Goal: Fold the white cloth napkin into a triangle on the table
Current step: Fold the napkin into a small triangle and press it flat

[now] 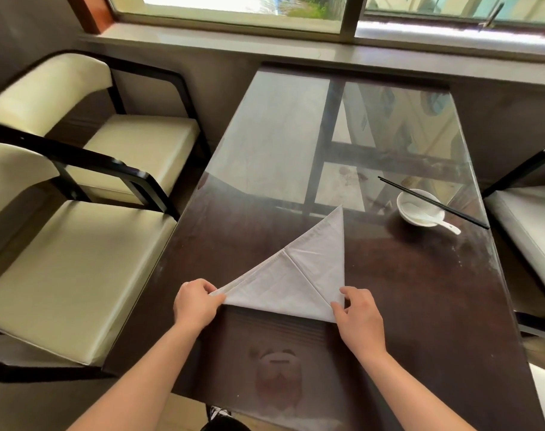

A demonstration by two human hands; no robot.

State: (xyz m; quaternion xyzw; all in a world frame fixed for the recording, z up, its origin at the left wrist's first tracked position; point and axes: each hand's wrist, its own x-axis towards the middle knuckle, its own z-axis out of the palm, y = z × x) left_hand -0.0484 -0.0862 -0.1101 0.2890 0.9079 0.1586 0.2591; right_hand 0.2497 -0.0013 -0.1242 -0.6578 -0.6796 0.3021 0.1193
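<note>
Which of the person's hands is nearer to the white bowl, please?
The right hand is nearer: the white bowl sits beyond it, toward the table's right edge. The left hand pinches the napkin's opposite corner, further left.

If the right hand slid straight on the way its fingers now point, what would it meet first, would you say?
The right hand points up and leftward over the napkin whose corner it pinches, so it would likely ride across the cloth first. The bowl lies off to the right of that line, though depth is hard to judge.
</note>
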